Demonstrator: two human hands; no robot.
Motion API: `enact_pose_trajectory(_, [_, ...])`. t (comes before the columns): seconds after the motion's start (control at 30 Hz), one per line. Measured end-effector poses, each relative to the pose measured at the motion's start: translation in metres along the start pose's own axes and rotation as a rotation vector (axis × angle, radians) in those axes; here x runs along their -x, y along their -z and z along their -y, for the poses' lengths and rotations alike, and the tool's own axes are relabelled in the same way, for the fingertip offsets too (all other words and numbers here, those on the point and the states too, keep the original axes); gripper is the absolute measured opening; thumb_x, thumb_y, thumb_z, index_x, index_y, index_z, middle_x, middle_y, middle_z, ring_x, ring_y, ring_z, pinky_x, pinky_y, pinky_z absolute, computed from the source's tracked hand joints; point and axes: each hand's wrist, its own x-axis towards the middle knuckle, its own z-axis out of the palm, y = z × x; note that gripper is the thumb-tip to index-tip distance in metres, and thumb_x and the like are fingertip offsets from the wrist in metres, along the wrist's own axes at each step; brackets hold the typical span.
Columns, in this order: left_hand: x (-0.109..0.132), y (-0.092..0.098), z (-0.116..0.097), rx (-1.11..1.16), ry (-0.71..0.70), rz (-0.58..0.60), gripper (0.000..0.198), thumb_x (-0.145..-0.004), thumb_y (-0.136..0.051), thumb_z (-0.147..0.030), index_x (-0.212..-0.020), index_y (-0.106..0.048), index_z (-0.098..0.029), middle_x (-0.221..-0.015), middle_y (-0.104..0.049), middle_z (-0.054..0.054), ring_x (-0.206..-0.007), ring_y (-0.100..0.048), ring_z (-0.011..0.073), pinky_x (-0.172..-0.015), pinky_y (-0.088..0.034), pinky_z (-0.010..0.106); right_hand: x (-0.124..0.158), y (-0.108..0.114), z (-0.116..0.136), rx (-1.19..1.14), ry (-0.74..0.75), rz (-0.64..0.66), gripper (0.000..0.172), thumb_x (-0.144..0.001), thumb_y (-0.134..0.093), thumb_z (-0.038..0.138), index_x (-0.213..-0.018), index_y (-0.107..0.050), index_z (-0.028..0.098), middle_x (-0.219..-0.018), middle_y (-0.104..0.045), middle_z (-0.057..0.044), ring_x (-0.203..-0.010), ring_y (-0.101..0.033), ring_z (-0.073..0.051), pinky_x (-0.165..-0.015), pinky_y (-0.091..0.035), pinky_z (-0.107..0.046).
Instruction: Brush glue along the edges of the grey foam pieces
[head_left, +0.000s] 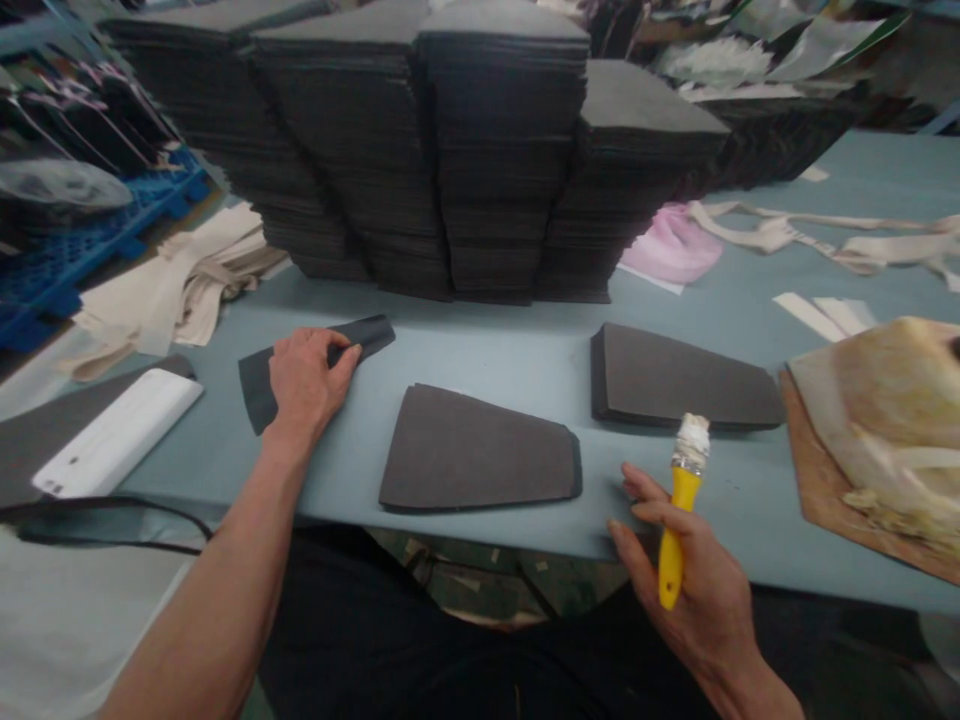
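Note:
My left hand [307, 375] is closed at the near edge of a dark tapered panel [259, 385], its fingers curled and its thumb pressed near the edge. My right hand [697, 570] holds a paintbrush [679, 530] with a yellow handle; the bristles point away from me and are caked with something whitish. The thumb and index finger of that hand reach out to the left. Between my hands lies a low stack of grey tapered panels [480, 450], slightly fanned at its right end. A thicker stack of similar panels [682, 375] sits just beyond the brush tip.
Tall stacks of dark panels [502, 150] stand along the back of the blue-green table [487, 335]. A white phone-like object [120, 430] rests at the left, near beige strips [180, 280]. A crusted yellowish container [892, 420] stands on a brown board at right, near a pink cloth [679, 245].

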Motion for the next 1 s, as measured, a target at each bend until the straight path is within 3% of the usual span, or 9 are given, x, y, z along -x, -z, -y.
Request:
enact_pose_trajectory(0.53, [0.009, -0.007, -0.005, 0.108, 0.020, -0.044, 0.034, -0.096, -0.056, -0.052, -0.105, -0.076, -0.026, -0.123, -0.074, 0.015, -0.125, -0.062, 0.0412, -0.115, -0.046, 0.058, 0.004, -0.018, -0.005, 0.123, -0.029, -0.102, 0.017, -0.106, -0.073, 0.036, -0.107, -0.064, 0.022, -0.115, -0.088, -0.012, -0.086, -0.088, -0.024, -0.071, -0.066, -0.031])
enact_pose_trajectory(0.67, [0.013, 0.000, -0.010, 0.220, 0.094, -0.038, 0.028, -0.095, -0.061, -0.048, -0.101, -0.076, -0.025, -0.118, -0.077, 0.012, -0.119, -0.066, 0.0352, -0.113, -0.049, 0.050, 0.004, -0.020, -0.002, 0.163, -0.029, -0.113, 0.016, -0.106, -0.071, 0.036, -0.107, -0.064, 0.022, -0.114, -0.088, -0.013, -0.084, -0.087, -0.023, -0.069, -0.064, -0.030])
enact_pose_trajectory(0.83, [0.029, 0.018, -0.014, 0.312, 0.124, -0.002, 0.037, -0.097, -0.061, -0.051, -0.103, -0.078, -0.019, -0.110, -0.082, 0.005, -0.099, -0.068, 0.0236, -0.097, -0.053, 0.036, 0.005, -0.022, -0.001, 0.152, -0.044, -0.128, 0.015, -0.104, -0.073, 0.032, -0.107, -0.064, 0.022, -0.115, -0.088, -0.013, -0.087, -0.088, -0.024, -0.074, -0.067, -0.032])
enact_pose_trajectory(1.0, [0.043, 0.026, -0.014, 0.331, 0.128, 0.003, 0.038, -0.093, -0.063, -0.050, -0.101, -0.079, -0.017, -0.111, -0.082, 0.008, -0.104, -0.069, 0.0255, -0.101, -0.051, 0.037, 0.006, -0.022, -0.001, 0.126, -0.037, -0.129, 0.013, -0.104, -0.073, 0.029, -0.106, -0.063, 0.022, -0.116, -0.088, -0.013, -0.092, -0.088, -0.024, -0.077, -0.068, -0.031])
